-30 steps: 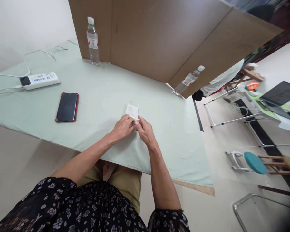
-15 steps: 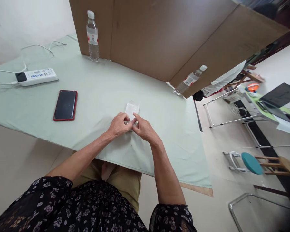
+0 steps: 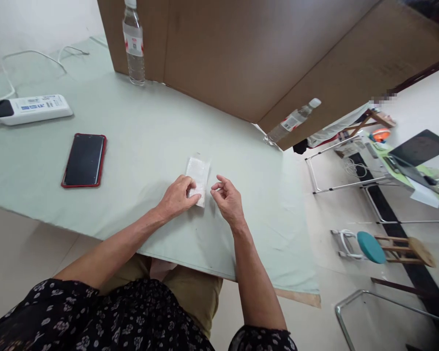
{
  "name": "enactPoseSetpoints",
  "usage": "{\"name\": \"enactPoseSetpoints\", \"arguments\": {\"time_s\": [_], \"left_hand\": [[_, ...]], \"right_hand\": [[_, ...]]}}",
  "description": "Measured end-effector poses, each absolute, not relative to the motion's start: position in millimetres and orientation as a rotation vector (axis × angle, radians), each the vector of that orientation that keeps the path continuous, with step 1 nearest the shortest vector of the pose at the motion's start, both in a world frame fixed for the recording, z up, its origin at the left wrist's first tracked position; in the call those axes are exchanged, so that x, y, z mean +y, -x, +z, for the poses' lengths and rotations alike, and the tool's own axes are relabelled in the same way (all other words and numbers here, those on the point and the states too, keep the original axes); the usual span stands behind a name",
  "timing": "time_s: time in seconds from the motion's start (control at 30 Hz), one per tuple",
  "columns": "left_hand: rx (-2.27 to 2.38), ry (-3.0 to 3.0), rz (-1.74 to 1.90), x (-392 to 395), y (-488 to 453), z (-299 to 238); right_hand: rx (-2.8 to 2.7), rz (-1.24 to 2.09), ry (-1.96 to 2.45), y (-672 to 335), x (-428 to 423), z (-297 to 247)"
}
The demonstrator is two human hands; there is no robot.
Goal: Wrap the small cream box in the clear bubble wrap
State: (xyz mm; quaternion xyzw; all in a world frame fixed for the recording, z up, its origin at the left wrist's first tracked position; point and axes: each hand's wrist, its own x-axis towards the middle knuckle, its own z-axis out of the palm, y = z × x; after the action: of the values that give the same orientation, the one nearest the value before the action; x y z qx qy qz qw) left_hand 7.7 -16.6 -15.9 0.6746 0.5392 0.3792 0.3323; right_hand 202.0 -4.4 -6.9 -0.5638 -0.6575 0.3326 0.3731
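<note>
A small clear plastic packet with something white inside (image 3: 198, 170) lies on the pale green tablecloth (image 3: 157, 131). My left hand (image 3: 177, 196) holds it by its lower left edge, with the thumb lying across the front and the fingers curled, partly hidden. Just to the right of the packet, apart from it, my right hand (image 3: 227, 199) hovers over the cloth. Its fingers are bent and loosely spread, and I see nothing between them. What the white content is cannot be made out.
A phone in a red case (image 3: 84, 160) and a white power strip (image 3: 36, 109) with a cable lie to the left. Behind stands a cardboard screen (image 3: 219, 58), with one water bottle (image 3: 133, 48) upright and another bottle (image 3: 292, 121) beside it. Stools (image 3: 371, 247) stand right.
My right hand has come away from the packet to the right and its fingers have loosened. My left hand stays on the packet, more of which now shows. The view has shifted slightly.
</note>
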Motion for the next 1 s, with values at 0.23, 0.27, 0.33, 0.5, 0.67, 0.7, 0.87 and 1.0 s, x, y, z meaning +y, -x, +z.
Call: {"name": "enactPoseSetpoints", "arguments": {"time_s": [0.23,0.27,0.33,0.5,0.67,0.7,0.87,1.0], "left_hand": [[1.423,-1.935,1.020,-20,-8,-19],[1.415,-1.979,1.017,-20,-9,-18],[1.401,-2.062,0.997,-20,-9,-17],[1.427,-2.128,0.973,-17,-11,-17],[1.459,-2.097,0.956,-16,-12,-18],[1.453,-2.092,0.966,-16,-12,-18],[1.428,-2.087,1.009,-17,-12,-18],[1.444,-2.081,0.972,-16,-11,-17]], "right_hand": [[-1.950,0.827,1.338,-195,19,-8],[-1.985,0.822,1.336,-195,22,-8],[-2.040,0.817,1.331,-195,27,-7],[-2.060,0.914,1.300,-195,33,-11],[-1.883,0.892,1.386,-196,41,-13],[-1.821,0.885,1.438,-197,44,-13],[-1.582,1.128,1.642,-193,74,-15],[-1.596,1.263,1.580,-180,94,-19]]}}
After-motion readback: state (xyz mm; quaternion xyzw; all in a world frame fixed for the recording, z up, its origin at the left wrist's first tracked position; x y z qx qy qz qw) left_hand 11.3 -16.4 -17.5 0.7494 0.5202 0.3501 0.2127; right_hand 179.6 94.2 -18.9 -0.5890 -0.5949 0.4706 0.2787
